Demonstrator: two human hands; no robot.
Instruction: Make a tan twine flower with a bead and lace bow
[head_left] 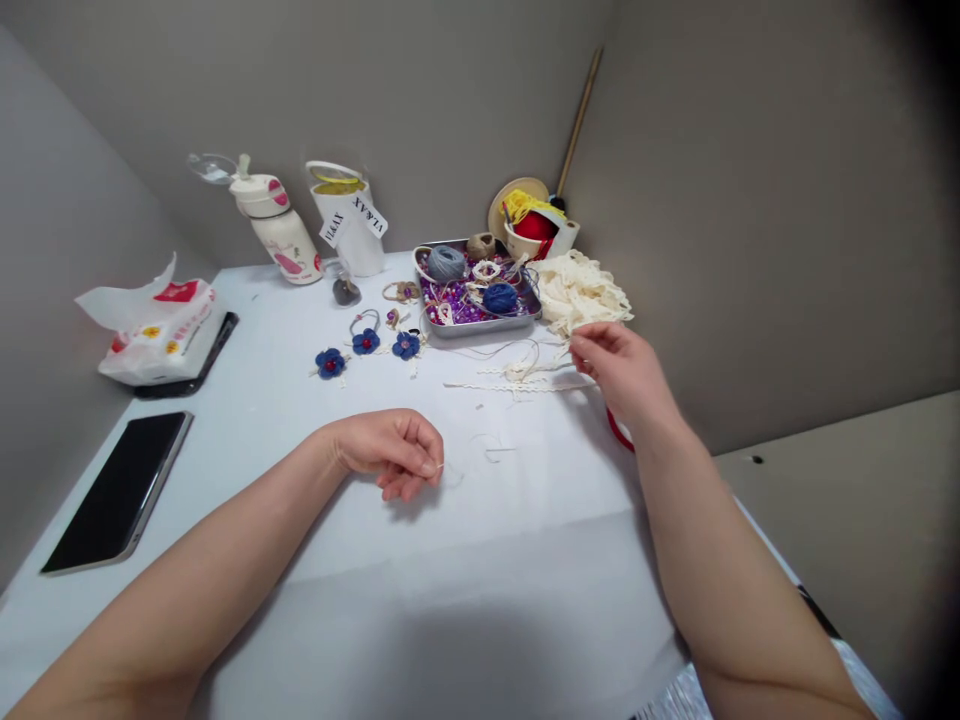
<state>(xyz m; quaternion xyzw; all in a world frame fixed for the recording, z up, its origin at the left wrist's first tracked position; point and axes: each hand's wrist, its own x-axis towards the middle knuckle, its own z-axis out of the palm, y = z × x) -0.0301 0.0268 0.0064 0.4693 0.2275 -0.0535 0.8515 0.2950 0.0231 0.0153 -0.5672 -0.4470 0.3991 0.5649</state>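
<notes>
My left hand (397, 455) is above the white tabletop, thumb and forefinger pinched on a fine thread (454, 480) that trails to the right. Just beyond lies a thin needle (502, 449) with a curl of thread beside it. My right hand (619, 365) is closed with fingertips together, at the right end of some cream braided cord (517, 386). Whether anything sits in those fingertips is too small to make out. Under the right wrist a red loop handle (619, 432) shows in part. A heap of cream lace yarn (581, 288) lies behind the right hand.
A metal tray (480, 328) holds beads and yarn balls. Left of it are blue flower ornaments (330, 363). A bottle (281, 235), a white canister (352, 235) and a bowl of yarn (525, 240) stand behind. Tissues (161, 335) and a phone (120, 490) lie left.
</notes>
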